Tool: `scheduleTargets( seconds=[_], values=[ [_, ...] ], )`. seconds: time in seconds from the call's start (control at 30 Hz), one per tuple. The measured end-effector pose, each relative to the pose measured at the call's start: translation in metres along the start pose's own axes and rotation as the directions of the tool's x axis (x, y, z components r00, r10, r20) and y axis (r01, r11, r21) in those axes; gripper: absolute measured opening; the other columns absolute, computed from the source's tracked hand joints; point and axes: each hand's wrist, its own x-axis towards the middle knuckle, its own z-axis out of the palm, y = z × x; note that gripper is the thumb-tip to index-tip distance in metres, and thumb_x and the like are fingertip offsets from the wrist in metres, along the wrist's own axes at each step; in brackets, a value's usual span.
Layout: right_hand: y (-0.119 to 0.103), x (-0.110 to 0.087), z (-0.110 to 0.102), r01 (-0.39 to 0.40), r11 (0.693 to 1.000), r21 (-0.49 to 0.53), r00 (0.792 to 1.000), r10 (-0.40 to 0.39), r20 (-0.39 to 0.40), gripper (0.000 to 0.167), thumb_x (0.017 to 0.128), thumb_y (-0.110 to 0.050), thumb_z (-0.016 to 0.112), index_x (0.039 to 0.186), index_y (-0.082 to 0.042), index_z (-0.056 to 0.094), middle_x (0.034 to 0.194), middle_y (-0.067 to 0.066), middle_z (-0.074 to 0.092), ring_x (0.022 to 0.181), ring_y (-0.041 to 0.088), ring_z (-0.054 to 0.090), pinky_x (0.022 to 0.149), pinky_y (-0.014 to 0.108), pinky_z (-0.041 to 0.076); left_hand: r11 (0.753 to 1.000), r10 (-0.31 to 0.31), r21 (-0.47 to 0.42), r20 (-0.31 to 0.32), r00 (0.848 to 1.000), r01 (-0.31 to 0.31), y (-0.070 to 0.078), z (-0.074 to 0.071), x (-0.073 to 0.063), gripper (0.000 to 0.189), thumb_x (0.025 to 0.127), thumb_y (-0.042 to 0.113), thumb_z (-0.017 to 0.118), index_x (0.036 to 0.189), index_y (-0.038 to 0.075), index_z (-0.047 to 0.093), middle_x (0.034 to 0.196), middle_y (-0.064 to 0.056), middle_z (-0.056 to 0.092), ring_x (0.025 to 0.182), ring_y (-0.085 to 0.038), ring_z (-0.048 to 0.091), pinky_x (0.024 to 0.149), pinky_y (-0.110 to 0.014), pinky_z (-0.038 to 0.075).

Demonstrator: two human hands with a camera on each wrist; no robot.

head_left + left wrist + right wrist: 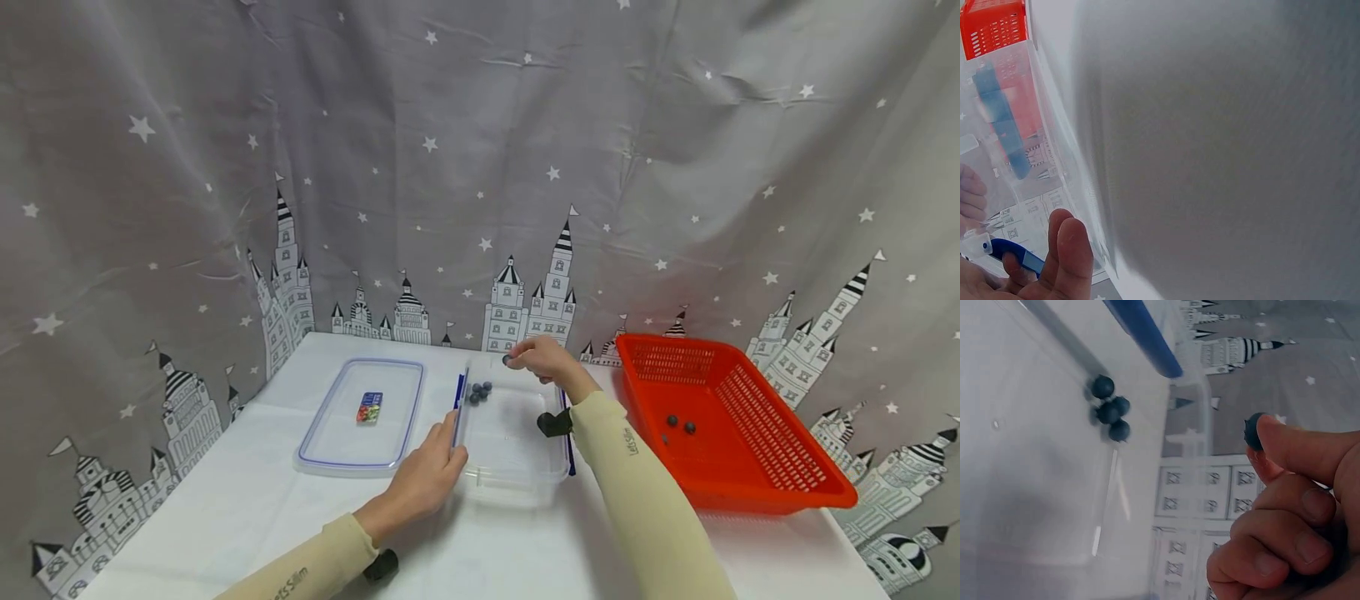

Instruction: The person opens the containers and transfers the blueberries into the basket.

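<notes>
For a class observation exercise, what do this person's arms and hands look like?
The left hand and right hand wear no gloves. The left sleeve and right sleeve are pale yellow, each printed with small dark lettering. A small black device shows at the right wrist, and a second black device near the left.

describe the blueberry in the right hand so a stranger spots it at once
Find the clear plastic box near the middle of the white table. At its far end, the person's right hand pinches a small, dark, round blueberry. It is the only one held in fingers; the other blueberries in sight lie in the box or the red basket.
</notes>
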Motion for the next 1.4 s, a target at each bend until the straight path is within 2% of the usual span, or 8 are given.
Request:
scheduleTargets(
  seconds=[0.07, 0.2, 0.6, 0.83, 1.07, 1.23, 1.4],
  values=[
    [0.002, -0.003, -0.006, 0.003, 1.000, -0.001, 1.000, -0.003, 0.018, 0.030, 0.093, -0.021, 0.071, 0.118, -0.006, 0.068, 0.064, -0.004, 0.037, 0.048, 0.010, 0.027, 0.049, 0.025, 0.029, 1.000, 0.003, 0.003, 0.000, 1.000, -0.003, -0.001, 0.000, 0.000, 0.061, 0.103, 0.026, 0.043, 0.158, 0.003, 0.028, 0.124, -0.012, 0.056, 0.070, -0.017, 0.049, 0.060, -0.031, 0.039],
    [0.002, -0.013, -0.019, -0.006, 1.000, -0.014, 0.999, 0.007, 0.036, 0.030, 0.092, -0.022, 0.071, 0.118, -0.008, 0.068, 0.058, -0.004, 0.035, 0.048, 0.012, 0.029, 0.050, 0.026, 0.030, 1.000, 0.003, 0.001, 0.005, 1.000, -0.003, -0.004, 0.000, -0.001, 0.061, 0.103, 0.026, 0.043, 0.158, 0.003, 0.027, 0.127, -0.013, 0.055, 0.070, -0.017, 0.049, 0.061, -0.031, 0.040],
    [0.017, -0.035, -0.056, -0.021, 1.000, 0.007, 0.997, 0.021, 0.069, 0.032, 0.095, -0.021, 0.067, 0.122, -0.005, 0.066, 0.059, -0.001, 0.037, 0.049, 0.016, 0.033, 0.051, 0.026, 0.032, 1.000, 0.004, -0.010, 0.008, 1.000, -0.004, -0.010, 0.001, -0.003, 0.062, 0.103, 0.028, 0.041, 0.159, 0.003, 0.025, 0.129, -0.013, 0.055, 0.072, -0.017, 0.051, 0.064, -0.032, 0.041],
    [0.034, -0.046, -0.080, -0.071, 0.997, 0.015, 0.997, 0.071, 0.027, 0.037, 0.095, -0.022, 0.068, 0.126, -0.003, 0.064, 0.059, -0.002, 0.035, 0.051, 0.014, 0.031, 0.051, 0.026, 0.030, 1.000, 0.007, -0.012, 0.005, 1.000, -0.007, -0.011, 0.002, -0.001, 0.062, 0.104, 0.027, 0.041, 0.159, 0.004, 0.025, 0.126, -0.012, 0.055, 0.073, -0.017, 0.050, 0.064, -0.032, 0.041],
    [0.055, -0.055, -0.106, -0.075, 0.997, 0.005, 0.997, 0.075, -0.009, 0.041, 0.096, -0.022, 0.066, 0.130, 0.000, 0.060, 0.059, -0.002, 0.034, 0.051, 0.014, 0.030, 0.050, 0.025, 0.031, 1.000, 0.005, -0.015, 0.006, 1.000, -0.005, -0.010, 0.002, 0.000, 0.062, 0.104, 0.027, 0.042, 0.159, 0.004, 0.026, 0.129, -0.014, 0.055, 0.075, -0.017, 0.052, 0.067, -0.033, 0.043],
    [0.065, -0.062, -0.122, -0.068, 0.997, 0.023, 0.997, 0.069, -0.034, 0.045, 0.098, -0.020, 0.063, 0.136, 0.003, 0.054, 0.057, -0.003, 0.033, 0.050, 0.013, 0.028, 0.049, 0.025, 0.028, 1.000, -0.001, -0.022, 0.011, 1.000, 0.001, -0.008, 0.001, 0.000, 0.063, 0.104, 0.029, 0.041, 0.159, 0.005, 0.024, 0.131, -0.014, 0.054, 0.072, -0.017, 0.051, 0.064, -0.032, 0.042],
    [0.082, -0.069, -0.135, -0.089, 0.996, 0.028, 0.995, 0.091, -0.047, 0.048, 0.100, -0.023, 0.062, 0.139, 0.003, 0.053, 0.056, -0.004, 0.035, 0.049, 0.012, 0.030, 0.050, 0.025, 0.029, 1.000, -0.011, -0.021, 0.016, 1.000, 0.011, -0.007, -0.001, 0.000, 0.063, 0.104, 0.030, 0.041, 0.160, 0.006, 0.024, 0.137, -0.014, 0.053, 0.073, -0.017, 0.051, 0.065, -0.032, 0.042]
  ],
)
